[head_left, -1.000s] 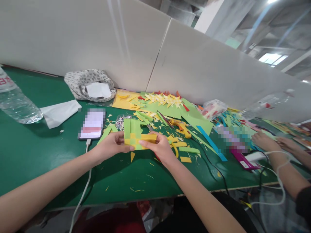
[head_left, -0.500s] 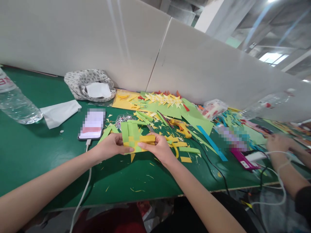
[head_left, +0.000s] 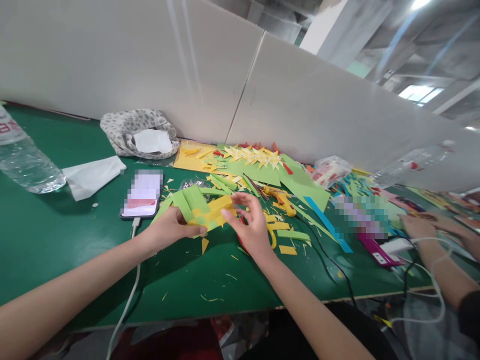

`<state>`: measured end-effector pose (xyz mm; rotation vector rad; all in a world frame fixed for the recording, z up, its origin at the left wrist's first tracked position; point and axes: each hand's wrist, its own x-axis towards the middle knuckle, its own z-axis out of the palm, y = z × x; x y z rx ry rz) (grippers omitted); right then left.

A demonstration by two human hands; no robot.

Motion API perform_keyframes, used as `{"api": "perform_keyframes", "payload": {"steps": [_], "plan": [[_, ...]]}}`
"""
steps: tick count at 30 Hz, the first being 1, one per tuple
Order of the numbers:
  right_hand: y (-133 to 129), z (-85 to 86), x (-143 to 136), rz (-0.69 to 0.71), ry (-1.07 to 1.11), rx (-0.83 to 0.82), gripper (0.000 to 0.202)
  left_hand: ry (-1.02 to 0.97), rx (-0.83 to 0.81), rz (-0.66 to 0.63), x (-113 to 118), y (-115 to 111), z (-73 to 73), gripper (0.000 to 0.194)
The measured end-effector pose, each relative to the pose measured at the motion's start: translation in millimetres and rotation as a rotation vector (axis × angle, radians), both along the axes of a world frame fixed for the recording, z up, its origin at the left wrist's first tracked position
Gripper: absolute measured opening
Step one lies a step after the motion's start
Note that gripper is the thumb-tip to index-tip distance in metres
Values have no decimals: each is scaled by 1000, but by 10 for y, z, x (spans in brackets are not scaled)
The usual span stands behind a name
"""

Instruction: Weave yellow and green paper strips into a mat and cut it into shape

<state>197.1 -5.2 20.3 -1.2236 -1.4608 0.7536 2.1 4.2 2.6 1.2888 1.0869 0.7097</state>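
My left hand (head_left: 170, 227) is closed in a pinch on the lower left of a woven paper piece (head_left: 208, 214), thumb laid along the front near its bottom edge, the other fingers curled in behind. My right hand (head_left: 253, 227) is partly open at the piece's other end: the thumb lies against the front of the yellow, the fingers arch loosely beyond the right edge. I cannot tell whether it grips the paper or only touches it.

My left forearm slants up from the lower left, my right one from the lower right, and the two hands nearly meet above the green table (head_left: 187, 295), between the phone (head_left: 140, 195) on the left and the yellow glue gun (head_left: 281, 200) on the right.

The piece sits tilted, its right end higher. On the left, broad green strips stand up and away; in the middle, green and yellow cross in checks; on the right, yellow sticks out.
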Motion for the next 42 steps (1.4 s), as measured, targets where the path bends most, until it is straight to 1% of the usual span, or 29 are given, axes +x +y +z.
{"api": "perform_keyframes", "payload": {"steps": [1, 2, 3, 5, 7, 9, 15, 20, 26, 31, 38, 42], "plan": [[-16, 10, 0, -73, -13, 65, 30, -18, 10, 30, 2, 2, 6, 28], [-35, 18, -2, -111, -30, 98, 22, -43, 19, 55, 3, 3, 11, 28], [-55, 22, -8, -109, -57, 97, 16, -69, 26, 75, 4, 5, 16, 29], [-94, 18, -34, -32, -119, 39, 12, -109, 35, 100, 4, 6, 24, 32], [-121, 1, -73, 48, -139, -29, 13, -132, 36, 110, 7, 4, 34, 34], [-132, -20, -109, 69, -109, -59, 14, -153, 34, 117, 15, -2, 49, 35], [-124, -46, -143, 75, -40, -130, 15, -159, 12, 115, 42, -22, 83, 32], [-106, -59, -158, 56, 72, -178, 16, -159, 33, 115, 44, -20, 64, 33], [-79, -79, -174, 48, 190, -287, 24, -128, 53, 113, 45, -21, 49, 38], [-72, -86, -179, 82, 268, -367, 28, -149, 86, 95, 49, -18, 26, 35], [-71, -81, -183, 94, 291, -393, 29, -118, 95, 73, 45, -15, 24, 25], [-64, -108, -181, 77, 272, -387, 28, -120, 53, 66, 49, -20, 31, 30]]}}
